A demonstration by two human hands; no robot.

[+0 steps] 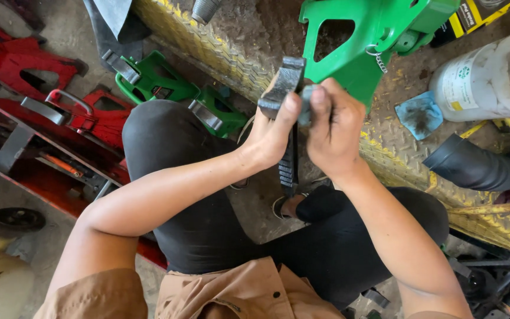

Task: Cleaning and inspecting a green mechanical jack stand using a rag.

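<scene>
My left hand [273,133] grips a dark grey toothed metal bar [284,88] by its saddle-shaped top end, the ratchet teeth running down below my hands. My right hand [334,127] presses a small grey-blue cloth [305,103] against the bar's top, thumb beside the metal. Both hands are held above my lap, in front of a green jack-stand base [367,41] standing on a dirty yellow tread plate [231,53].
Two more green stands [160,82] lie on the floor left of my knee, with red stands [25,65] beyond them. A white plastic jug [485,80], a blue rag [419,115] and a black rubber hose [473,168] sit on the right.
</scene>
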